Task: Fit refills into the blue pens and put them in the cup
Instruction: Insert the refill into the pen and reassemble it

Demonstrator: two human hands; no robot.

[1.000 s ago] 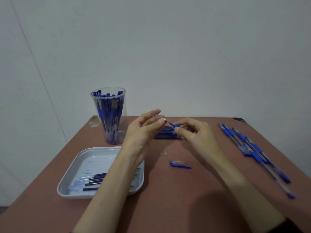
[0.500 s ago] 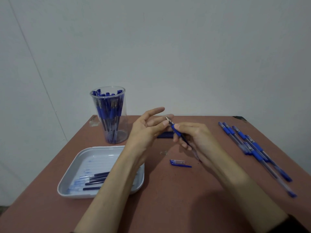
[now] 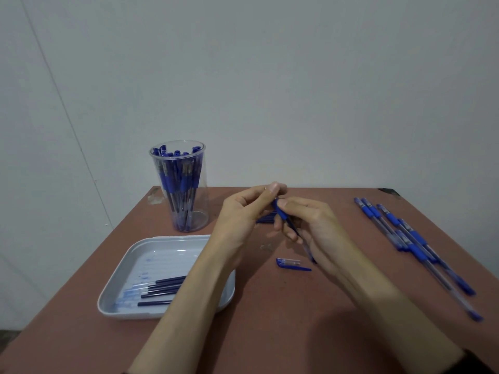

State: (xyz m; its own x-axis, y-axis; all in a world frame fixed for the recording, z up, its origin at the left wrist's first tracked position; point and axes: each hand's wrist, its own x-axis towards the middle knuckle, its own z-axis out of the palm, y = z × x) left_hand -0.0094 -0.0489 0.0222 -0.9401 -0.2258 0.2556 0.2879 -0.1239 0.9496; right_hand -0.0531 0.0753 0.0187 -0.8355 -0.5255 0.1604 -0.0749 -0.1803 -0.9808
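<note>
Blue-gripped clear plastic pen [image 3: 282,215]: held in right hand [image 3: 320,230], axis slanting far-left into the pinch of left hand [image 3: 243,214] (tip end); loose blue cap [image 3: 293,264] just nearer, beneath right hand.

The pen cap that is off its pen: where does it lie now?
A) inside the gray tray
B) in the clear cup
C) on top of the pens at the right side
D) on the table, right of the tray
D: the pen cap lies flat on the table, right of the tray and apart from it, near the right hand, which holds a pen.
</note>
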